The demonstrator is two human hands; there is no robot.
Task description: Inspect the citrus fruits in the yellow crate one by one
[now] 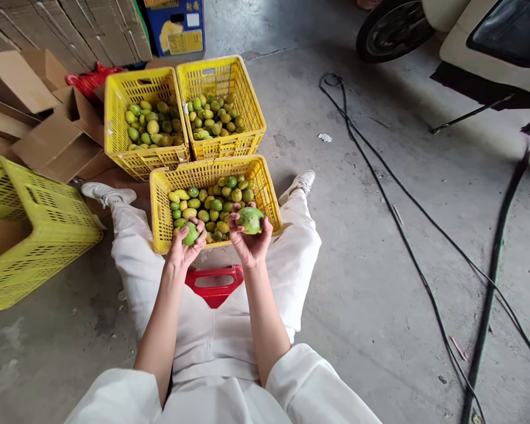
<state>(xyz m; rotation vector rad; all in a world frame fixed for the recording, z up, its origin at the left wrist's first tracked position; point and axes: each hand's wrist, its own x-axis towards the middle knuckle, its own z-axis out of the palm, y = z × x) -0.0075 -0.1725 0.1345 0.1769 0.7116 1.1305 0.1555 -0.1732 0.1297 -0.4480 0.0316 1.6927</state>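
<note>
My left hand (181,252) is closed round a small green lemon (189,234). Beside it, my right hand (249,247) grips a larger green lemon (251,220) with paler patches, its fingers and thumb round the sides. Both hands are raised over the near rim of a yellow plastic crate (159,219) between my legs. Inside that crate lie many green and yellow lemons (211,203). Part of the fruit is hidden behind my hands.
Two more yellow crates (115,126) (252,121) with lemons stand behind. At left are a tilted crate (48,247) and cardboard boxes (55,141). A red stool (214,294) is under me. Black cables (406,253) cross the floor at right, near a parked scooter (494,65).
</note>
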